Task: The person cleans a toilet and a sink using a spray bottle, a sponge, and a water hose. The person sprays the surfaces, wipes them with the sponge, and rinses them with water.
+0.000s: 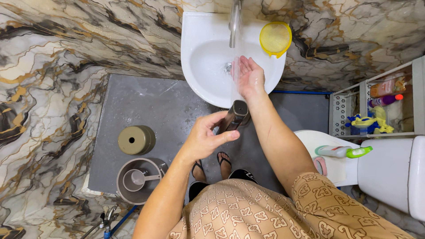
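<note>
Our left hand (204,138) curls around a dark, glossy bottle (234,116), fingers wrapped on its side and thumb across the front, just below the frame's middle. The bottle looks smooth and flat-topped, tilted toward the basin. Our right hand (250,76) is cupped open, palm up, holding nothing; a thin stream of water runs over it from the metal tap (234,22) at top centre.

Under it sits one white, rounded ceramic sink (199,66), glazed and wet. On its right rim rests one yellow round mesh strainer (275,38).

The walls are veined marble in cream, black and gold; the floor (146,106) is flat grey and speckled. At lower left we count two round containers: one olive lidded tub (136,140) and one grey bucket (133,191) with a scoop (135,179) inside.

At right stands one white toilet (389,177), one spray bottle (343,152) lying on its lid. A white shelf (349,106) in the upper right holds several bottles and a yellow cloth (372,123).

Two sandalled feet (211,166) show below the hands.
</note>
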